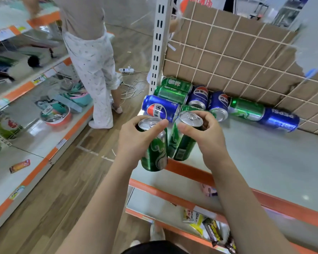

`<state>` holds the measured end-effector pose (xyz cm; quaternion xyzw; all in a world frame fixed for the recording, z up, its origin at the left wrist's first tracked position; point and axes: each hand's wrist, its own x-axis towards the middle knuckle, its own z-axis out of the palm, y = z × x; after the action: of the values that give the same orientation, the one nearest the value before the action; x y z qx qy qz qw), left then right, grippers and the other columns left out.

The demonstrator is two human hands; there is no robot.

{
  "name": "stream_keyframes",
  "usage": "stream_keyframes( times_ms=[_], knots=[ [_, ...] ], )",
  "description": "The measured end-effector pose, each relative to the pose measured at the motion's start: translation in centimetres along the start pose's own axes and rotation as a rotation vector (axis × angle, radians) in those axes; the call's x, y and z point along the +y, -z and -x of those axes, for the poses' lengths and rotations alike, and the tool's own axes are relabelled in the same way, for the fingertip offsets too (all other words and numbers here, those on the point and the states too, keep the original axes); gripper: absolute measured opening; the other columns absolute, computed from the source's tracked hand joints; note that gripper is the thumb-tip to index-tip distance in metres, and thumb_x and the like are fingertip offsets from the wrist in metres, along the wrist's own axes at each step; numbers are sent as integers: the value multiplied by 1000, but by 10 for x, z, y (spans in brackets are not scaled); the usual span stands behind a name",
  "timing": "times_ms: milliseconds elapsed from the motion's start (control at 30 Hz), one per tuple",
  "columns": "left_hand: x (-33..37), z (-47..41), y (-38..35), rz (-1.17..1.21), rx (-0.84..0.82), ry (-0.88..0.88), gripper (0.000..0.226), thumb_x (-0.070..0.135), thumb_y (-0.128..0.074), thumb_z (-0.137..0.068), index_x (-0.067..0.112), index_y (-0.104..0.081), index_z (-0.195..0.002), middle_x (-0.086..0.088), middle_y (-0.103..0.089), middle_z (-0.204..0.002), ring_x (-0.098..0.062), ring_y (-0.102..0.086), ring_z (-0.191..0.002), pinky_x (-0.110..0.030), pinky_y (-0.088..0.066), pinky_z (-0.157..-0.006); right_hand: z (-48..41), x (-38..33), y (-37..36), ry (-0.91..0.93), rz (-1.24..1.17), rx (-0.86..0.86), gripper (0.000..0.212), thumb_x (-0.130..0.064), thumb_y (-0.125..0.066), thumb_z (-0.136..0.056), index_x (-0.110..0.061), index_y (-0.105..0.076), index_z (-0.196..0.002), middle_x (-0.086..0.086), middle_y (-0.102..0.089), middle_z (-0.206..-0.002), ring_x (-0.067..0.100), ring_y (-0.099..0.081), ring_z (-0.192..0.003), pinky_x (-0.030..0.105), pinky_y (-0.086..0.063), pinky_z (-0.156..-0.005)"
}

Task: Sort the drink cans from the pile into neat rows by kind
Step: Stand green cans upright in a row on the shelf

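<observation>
My left hand (134,138) grips a tall green can (154,153) by its top, held upright over the shelf's front edge. My right hand (207,132) grips a second green can (182,145) by its top, right beside the first, near the front of the pale shelf (255,162). Behind them a pile of cans lies on its side against the cardboard back: two green cans (173,90) at the left corner, a blue cola can (160,108) in front of them, two more blue cans (207,99), then a green can (246,109) and a blue can (279,120) to the right.
A cardboard sheet behind white wire mesh (237,57) backs the shelf. A white upright post (157,43) stands at its left corner. A person in pale trousers (92,70) stands in the aisle by the left shelves. Snack packets (207,224) lie on the lower shelf.
</observation>
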<state>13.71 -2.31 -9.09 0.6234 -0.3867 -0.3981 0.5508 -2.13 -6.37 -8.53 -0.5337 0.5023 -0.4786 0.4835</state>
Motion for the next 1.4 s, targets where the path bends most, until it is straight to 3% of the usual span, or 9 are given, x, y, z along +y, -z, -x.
stream_keyframes(
  times_ms=[233,367,533,667,767,933,1100,1267,1400],
  knots=[
    [4,26,-41,30,-90,-21,45,48,-80,-48,24,-67,-83,10,-70,-77,-6,-66,-76,-22,-49,-68,30,-6,54,-6,-70,84,51,-16,-82,-65,-10,-60,-110,4,-70,-102,12,-66,-88,16,-50,-66],
    [12,49,-82,-40,-158,-71,65,60,-77,-36,28,-59,-89,9,-67,-90,-8,-64,-85,-24,-50,-74,52,-5,104,4,-77,171,43,-17,-82,-63,-21,-61,-100,-1,-69,-97,10,-66,-86,15,-50,-66],
    [23,96,-157,-106,-244,-139,51,42,-86,-55,26,-53,-91,10,-60,-91,-5,-58,-84,-24,-47,-74,96,-2,193,54,-104,273,41,-27,-77,-56,-23,-64,-94,-4,-69,-93,11,-64,-85,20,-51,-67],
    [26,152,-235,-90,-336,-173,53,41,-84,-59,20,-55,-99,5,-62,-95,-14,-61,-89,-31,-52,-80,141,6,288,57,-124,356,42,-37,-71,-53,-27,-67,-94,1,-68,-99,20,-63,-92,38,-52,-79],
    [28,195,-295,-95,-408,-204,53,43,-82,-61,19,-57,-101,3,-64,-96,-15,-62,-90,-35,-53,-82,176,12,354,56,-217,431,50,-35,-69,-51,-21,-65,-99,9,-66,-102,23,-63,-89,35,-53,-73],
    [29,268,-382,-91,-537,-286,54,44,-78,-68,22,-58,-113,13,-61,-100,-3,-59,-92,-14,-46,-75,235,29,440,69,-205,556,43,-33,-67,-57,-26,-63,-100,21,-60,-115,26,-63,-91,40,-52,-77],
    [34,328,-450,-137,-725,-326,53,44,-79,-67,25,-61,-113,12,-66,-100,-5,-61,-96,-27,-49,-89,282,37,509,102,-161,713,32,-35,-65,-59,-31,-64,-91,2,-63,-96,18,-60,-84,34,-49,-74],
    [36,371,-519,-128,-916,-281,43,36,-82,-66,25,-65,-104,13,-69,-89,8,-63,-80,-12,-49,-76,311,45,565,93,-6,903,29,-44,-66,-61,-44,-61,-90,0,-62,-104,22,-60,-95,46,-50,-88],
    [33,392,-579,-162,-999,-308,38,33,-83,-66,26,-66,-99,14,-68,-85,12,-61,-72,0,-43,-65,320,49,612,69,70,999,36,-34,-67,-67,-35,-56,-101,-1,-61,-109,15,-58,-99,34,-50,-87]
  ],
)
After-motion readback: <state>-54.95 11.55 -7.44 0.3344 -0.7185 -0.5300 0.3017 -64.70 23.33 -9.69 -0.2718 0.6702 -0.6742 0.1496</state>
